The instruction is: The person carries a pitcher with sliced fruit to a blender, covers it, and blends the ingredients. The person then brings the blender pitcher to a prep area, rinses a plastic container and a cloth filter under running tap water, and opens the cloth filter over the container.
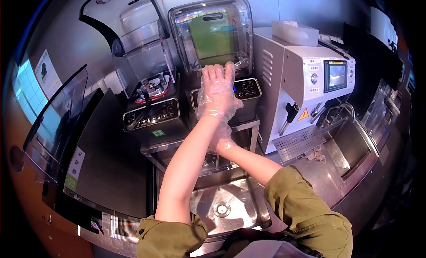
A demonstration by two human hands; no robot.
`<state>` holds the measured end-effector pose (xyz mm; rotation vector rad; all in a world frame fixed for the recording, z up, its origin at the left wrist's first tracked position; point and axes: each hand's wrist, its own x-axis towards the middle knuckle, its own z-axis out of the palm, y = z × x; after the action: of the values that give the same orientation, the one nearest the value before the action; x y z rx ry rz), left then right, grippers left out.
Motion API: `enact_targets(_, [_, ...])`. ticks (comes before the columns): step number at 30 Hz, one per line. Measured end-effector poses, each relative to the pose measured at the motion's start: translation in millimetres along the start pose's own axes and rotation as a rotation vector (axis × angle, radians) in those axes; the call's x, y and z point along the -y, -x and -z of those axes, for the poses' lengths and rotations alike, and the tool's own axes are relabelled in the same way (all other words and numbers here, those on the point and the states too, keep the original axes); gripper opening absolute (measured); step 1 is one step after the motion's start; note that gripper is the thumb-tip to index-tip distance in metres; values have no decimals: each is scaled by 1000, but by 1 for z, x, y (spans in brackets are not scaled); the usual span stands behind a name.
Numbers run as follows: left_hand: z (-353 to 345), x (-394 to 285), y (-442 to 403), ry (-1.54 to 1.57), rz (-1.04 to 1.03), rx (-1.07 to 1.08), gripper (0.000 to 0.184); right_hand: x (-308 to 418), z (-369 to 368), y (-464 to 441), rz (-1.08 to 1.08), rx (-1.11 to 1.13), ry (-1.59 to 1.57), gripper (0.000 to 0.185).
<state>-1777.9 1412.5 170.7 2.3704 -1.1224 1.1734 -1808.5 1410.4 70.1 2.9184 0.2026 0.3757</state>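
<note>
My left hand (216,91), in a clear plastic glove, reaches forward with fingers stretched out. Its fingertips overlap the lower front of a clear blender cover (179,29); whether they press on it I cannot tell. Behind that cover stands something green (213,36), seemingly the filled blender jar. Below lies the blender's black base with its control panel (248,87), partly hidden by my hand. My right hand (220,141), also gloved, is underneath my left wrist near the front of the base. Its fingers are hidden.
A second blender (151,114) stands to the left, its clear cover (128,18) raised. At right is a silver machine (284,71) with a screen, a drip grate (299,142) and a metal basin (348,142). A sink (239,200) lies below my arms. A dark panel (113,156) occupies the left.
</note>
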Motion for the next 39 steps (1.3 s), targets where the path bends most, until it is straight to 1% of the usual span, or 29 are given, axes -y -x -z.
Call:
enact_targets(7, [0,0,0,-10,-2,-8,99,-1,-2,3,-104,-39,-385,36])
enact_targets(9, [0,-1,0,-16,-1,-5,100,-1,-16,-3,-73,-109,-246,35])
enact_targets(10, [0,-1,-1,-17,2,-1,100,1,-32,-10,-44,-162,-115,35])
enact_targets(13, [2,-1,-1,-1,5,14,100,3,-68,-28,-103,-105,-197,38])
enact_targets(15, [2,-1,-1,4,3,14,100,4,-97,-41,-81,-215,-158,40])
enact_targets(17, [0,0,-1,-4,-3,6,100,4,-108,-46,-66,-257,-115,40])
enact_targets(18, [0,-1,-1,-5,-4,7,100,5,-113,-48,-60,-242,-91,40])
enact_targets(22, [1,0,0,1,-7,-2,100,1,-66,-25,-35,-256,-16,39])
enact_targets(25, [1,0,0,4,-6,0,101,1,-53,-20,-58,-196,-92,38])
enact_targets(27, [0,0,0,1,1,8,102,-2,-38,-10,-62,-210,-316,38])
enact_targets(29, [-1,0,0,-5,11,17,102,-4,-30,-8,-68,-185,-443,39])
enact_targets(31, [0,-1,0,-8,14,15,102,-3,-28,-11,-77,-122,-475,39])
enact_targets(34, [0,-1,0,-8,13,16,102,0,-24,-10,-38,-69,-136,40])
enact_targets(39, [-1,-2,1,-18,18,12,102,-4,-2,3,-79,41,-357,38])
